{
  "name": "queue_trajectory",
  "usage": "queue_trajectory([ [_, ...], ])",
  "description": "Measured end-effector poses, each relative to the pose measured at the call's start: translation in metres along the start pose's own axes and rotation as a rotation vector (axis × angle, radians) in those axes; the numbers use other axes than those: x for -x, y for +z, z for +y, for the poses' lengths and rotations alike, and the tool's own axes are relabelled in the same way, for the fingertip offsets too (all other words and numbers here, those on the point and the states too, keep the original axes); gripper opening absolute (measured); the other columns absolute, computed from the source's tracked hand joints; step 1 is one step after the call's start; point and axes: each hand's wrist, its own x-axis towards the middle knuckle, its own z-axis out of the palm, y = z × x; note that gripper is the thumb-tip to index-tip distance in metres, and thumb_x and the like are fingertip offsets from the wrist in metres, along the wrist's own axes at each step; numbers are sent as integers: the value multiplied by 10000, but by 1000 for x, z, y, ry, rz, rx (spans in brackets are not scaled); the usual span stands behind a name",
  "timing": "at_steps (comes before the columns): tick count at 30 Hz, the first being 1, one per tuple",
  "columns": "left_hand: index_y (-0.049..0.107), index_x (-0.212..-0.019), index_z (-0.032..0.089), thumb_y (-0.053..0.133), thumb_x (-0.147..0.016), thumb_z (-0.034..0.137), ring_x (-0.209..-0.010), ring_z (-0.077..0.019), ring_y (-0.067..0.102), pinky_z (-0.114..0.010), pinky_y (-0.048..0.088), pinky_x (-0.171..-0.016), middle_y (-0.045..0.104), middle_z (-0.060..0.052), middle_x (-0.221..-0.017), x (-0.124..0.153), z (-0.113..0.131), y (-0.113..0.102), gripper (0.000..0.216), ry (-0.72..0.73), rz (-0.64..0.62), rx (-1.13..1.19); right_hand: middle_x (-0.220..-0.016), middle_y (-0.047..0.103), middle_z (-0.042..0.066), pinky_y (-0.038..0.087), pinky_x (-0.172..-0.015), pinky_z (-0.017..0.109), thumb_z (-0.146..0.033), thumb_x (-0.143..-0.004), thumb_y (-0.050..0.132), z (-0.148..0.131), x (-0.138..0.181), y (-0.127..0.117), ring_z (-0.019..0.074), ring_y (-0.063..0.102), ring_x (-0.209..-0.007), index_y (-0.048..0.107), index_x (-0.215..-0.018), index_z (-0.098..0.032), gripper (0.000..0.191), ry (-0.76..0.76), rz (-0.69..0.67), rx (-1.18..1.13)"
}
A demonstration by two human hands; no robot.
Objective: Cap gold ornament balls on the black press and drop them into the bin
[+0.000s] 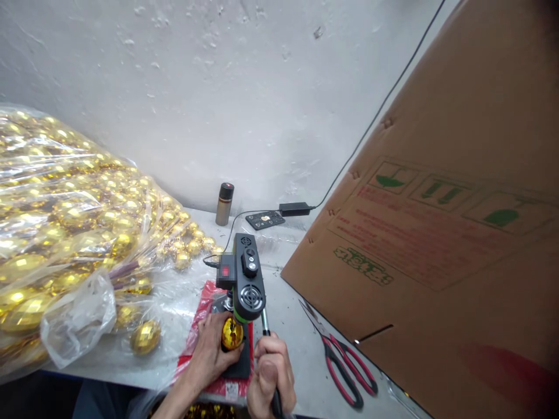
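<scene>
A small black bench drill press (pixel 248 279) stands on red plastic sheeting (pixel 205 302) at the table's front. My left hand (pixel 213 346) reaches in from its left side, with thumb and fingers closed around a shiny gold faceted ball (pixel 232 333). The ball sits under the drill head, over the black base; the head hides whether a bit touches it. To the right, my right hand (pixel 273 372) is wrapped round the black grip of the press's lever (pixel 265 320), which slants down toward me.
Clear plastic bags of gold balls (pixel 87 215) fill the left, beside a loose gold ball (pixel 145 336). Red-handled scissors (pixel 338 361) lie right, near a large cardboard box (pixel 437 233). Behind stand a bottle (pixel 224 203), a phone (pixel 264 219) and a power adapter (pixel 294 209) with cable.
</scene>
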Motion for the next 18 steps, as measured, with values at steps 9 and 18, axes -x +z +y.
queue_trajectory([
  [9, 653, -1138, 227, 724, -758, 298, -1006, -325, 641, -505, 464, -947, 716, -78, -1024, -1, -3, 1, 393, -25, -14, 17, -686, 571, -37, 531, -874, 344, -237, -1080, 395, 4, 9, 0, 132, 545, -605, 526, -743, -237, 362, 35, 3, -5],
  [18, 675, -1134, 224, 754, -757, 362, -1028, -339, 665, -503, 478, -948, 731, -85, -1041, -4, -4, 1, 408, -13, 8, 23, -692, 587, -45, 533, -905, 325, -268, -1100, 369, 4, 7, -2, 125, 568, -623, 522, -768, -241, 367, 11, -37, 45],
])
